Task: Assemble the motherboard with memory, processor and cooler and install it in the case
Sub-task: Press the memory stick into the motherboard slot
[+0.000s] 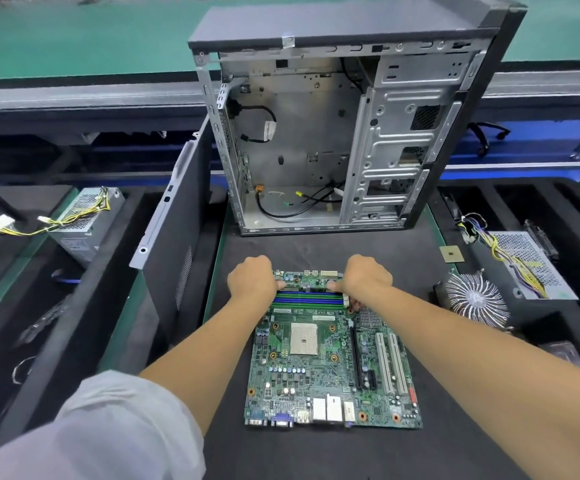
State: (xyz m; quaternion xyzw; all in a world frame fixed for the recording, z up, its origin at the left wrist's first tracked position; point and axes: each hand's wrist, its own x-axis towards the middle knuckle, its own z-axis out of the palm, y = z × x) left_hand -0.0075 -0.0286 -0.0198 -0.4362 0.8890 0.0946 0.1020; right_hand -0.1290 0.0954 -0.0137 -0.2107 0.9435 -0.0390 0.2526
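Green motherboard (330, 351) lies flat on the black mat before the open case (344, 133). Left hand (252, 277) and right hand (366, 275), fingers curled, press a memory stick (311, 289) into its slot. Socket (304, 338) looks empty; processor (451, 254) and cooler (475, 296) wait aside.

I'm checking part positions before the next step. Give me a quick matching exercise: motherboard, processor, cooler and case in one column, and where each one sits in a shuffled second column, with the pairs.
Things:
1. motherboard
2. processor
3. cooler
4. case

Places:
A. upright at the far end of the mat, open side towards the person
B. flat on the mat under both hands
C. loose on the mat, right of the right hand
D. on the mat to the right, nearer than the small square chip

Pairs: 1-B, 2-C, 3-D, 4-A
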